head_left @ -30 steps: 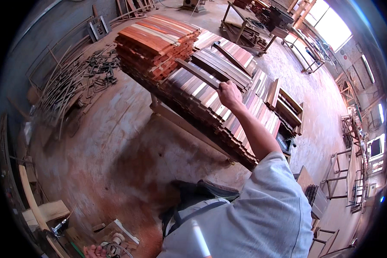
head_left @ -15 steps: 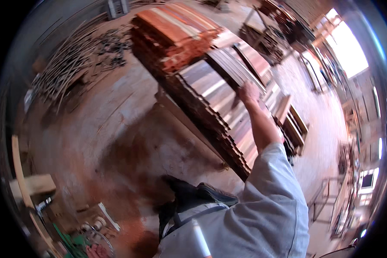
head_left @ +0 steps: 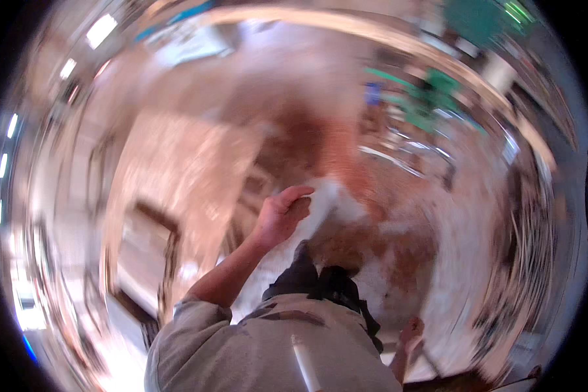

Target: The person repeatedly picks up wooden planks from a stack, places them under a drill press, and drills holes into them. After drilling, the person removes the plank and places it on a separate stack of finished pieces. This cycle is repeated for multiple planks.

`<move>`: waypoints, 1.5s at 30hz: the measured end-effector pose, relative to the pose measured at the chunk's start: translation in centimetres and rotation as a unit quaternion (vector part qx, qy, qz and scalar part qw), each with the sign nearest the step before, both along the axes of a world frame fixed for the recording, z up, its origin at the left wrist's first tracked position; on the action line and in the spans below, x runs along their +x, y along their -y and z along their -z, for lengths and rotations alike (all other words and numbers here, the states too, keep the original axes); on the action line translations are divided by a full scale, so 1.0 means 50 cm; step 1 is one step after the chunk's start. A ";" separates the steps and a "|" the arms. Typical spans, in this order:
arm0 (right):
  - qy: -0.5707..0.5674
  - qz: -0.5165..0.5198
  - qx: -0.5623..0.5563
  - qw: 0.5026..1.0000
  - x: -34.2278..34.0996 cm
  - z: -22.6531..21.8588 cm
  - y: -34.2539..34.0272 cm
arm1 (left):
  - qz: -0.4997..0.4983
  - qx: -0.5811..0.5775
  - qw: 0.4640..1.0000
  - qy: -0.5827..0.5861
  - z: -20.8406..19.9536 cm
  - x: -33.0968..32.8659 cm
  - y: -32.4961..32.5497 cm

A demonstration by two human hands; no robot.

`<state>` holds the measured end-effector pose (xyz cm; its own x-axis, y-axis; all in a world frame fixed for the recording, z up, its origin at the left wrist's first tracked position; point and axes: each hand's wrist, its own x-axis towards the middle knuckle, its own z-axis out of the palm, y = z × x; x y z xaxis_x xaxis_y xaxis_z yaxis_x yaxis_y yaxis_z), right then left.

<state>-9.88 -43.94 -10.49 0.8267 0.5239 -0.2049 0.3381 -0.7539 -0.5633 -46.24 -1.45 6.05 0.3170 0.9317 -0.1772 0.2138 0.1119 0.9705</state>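
My left hand [head_left: 282, 217] is in front of my body, above the floor. Its fingers are loosely curled with the thumb side apart from them, and nothing shows in it. Low at the right, my right hand [head_left: 411, 332] hangs beside my body, small and smeared by motion. Whether its fingers hold anything cannot be made out. Below my left hand are my dark trousers and shoes [head_left: 307, 274]. A thin white stick [head_left: 305, 366] juts up at the lower edge, in front of my shirt, touched by neither hand.
A broad, pale brown board or tabletop [head_left: 176, 170] lies at the left, with a dark-edged frame [head_left: 153, 222] beside it. Cluttered green items [head_left: 431, 98] sit at the far right, near a long curved wooden strip [head_left: 385, 39]. Thin sticks [head_left: 522, 261] are piled at right.
My view has swung away from the table of stacked striped wood panels. My right hand has left the dark slats there and is now at my side. My left hand has come into view.
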 end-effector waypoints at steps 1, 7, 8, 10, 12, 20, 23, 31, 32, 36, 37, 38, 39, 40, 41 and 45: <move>-0.075 0.001 0.080 0.994 -0.015 0.004 -0.069 | -0.041 0.003 0.998 -0.042 -0.011 -0.072 0.009; -0.191 -0.153 -0.027 0.969 -0.013 -0.051 -0.417 | -0.429 0.010 0.900 -0.081 0.036 -0.440 0.161; -0.159 -0.186 -0.035 0.969 -0.017 -0.055 -0.466 | -0.491 0.010 0.863 -0.119 0.053 -0.507 0.195; -0.129 -0.233 -0.042 0.963 -0.036 -0.058 -0.553 | -0.586 0.009 0.774 -0.238 0.096 -0.632 0.264; -0.129 -0.259 -0.040 0.956 -0.070 -0.061 -0.620 | -0.614 -0.020 0.698 -0.369 0.142 -0.739 0.348; -0.181 -0.324 -0.081 0.925 -0.185 -0.058 -0.704 | -0.617 -0.220 0.504 -0.563 0.233 -0.943 0.608; -0.188 -0.331 -0.101 0.919 -0.207 -0.053 -0.691 | -0.601 -0.174 0.536 -0.567 0.229 -0.954 0.572; -0.188 -0.327 -0.079 0.923 -0.236 -0.089 -0.689 | -0.443 -0.061 0.705 -0.551 0.225 -0.842 0.164; -0.209 -0.329 -0.050 0.920 -0.231 -0.091 -0.685 | -0.446 -0.102 0.706 -0.541 0.228 -0.835 0.131; -0.139 -0.321 -0.054 0.935 -0.184 -0.082 -0.633 | -0.437 -0.193 0.661 -0.579 0.256 -0.813 0.065; -0.131 -0.317 -0.053 0.938 -0.169 -0.074 -0.608 | -0.445 -0.199 0.643 -0.591 0.268 -0.811 0.059; -0.130 -0.307 -0.057 0.941 -0.153 -0.064 -0.584 | -0.451 -0.211 0.634 -0.592 0.280 -0.810 0.055; -0.129 -0.321 -0.067 0.936 -0.137 -0.053 -0.561 | -0.452 -0.229 0.632 -0.586 0.294 -0.808 0.050; -0.137 -0.329 -0.081 0.931 -0.122 -0.042 -0.533 | -0.463 -0.227 0.620 -0.592 0.308 -0.805 0.049; -0.127 -0.341 -0.088 0.927 -0.109 -0.028 -0.516 | -0.464 -0.227 0.621 -0.590 0.321 -0.805 0.043; -0.106 -0.361 -0.085 0.923 -0.072 0.014 -0.483 | -0.482 -0.169 0.593 -0.623 0.356 -0.804 0.020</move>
